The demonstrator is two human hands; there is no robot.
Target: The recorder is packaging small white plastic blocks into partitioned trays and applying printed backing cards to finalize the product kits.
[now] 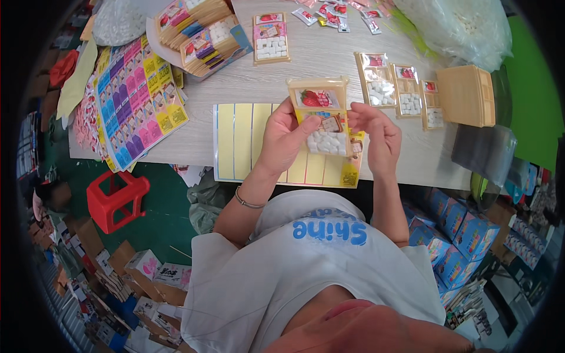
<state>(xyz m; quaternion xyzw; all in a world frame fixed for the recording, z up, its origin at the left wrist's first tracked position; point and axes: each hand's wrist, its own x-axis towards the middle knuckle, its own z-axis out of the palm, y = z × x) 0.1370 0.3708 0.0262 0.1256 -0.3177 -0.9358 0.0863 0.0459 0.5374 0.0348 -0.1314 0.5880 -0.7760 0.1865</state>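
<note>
My left hand [287, 134] grips a clear-topped beige candy tray [326, 142], thumb across its front. The tray has a strawberry-printed sachet [318, 99] in its upper compartment and white candies in the lower one; a yellow printed label lies across its middle. My right hand [379, 132] is curled at the tray's right edge, its fingertips against that edge. Below the tray, a label sheet [235, 141] with pale yellow strips lies at the table's front edge, one printed yellow label showing at its right end.
Several filled trays [376, 82] and a stack of beige trays [465, 97] stand at right. Another tray [271, 44] lies beyond my hands. A carton of packed trays [203, 41] and printed label sheets [141, 100] are at left. Loose sachets [335, 15] lie behind; a red stool [118, 200] stands on the floor.
</note>
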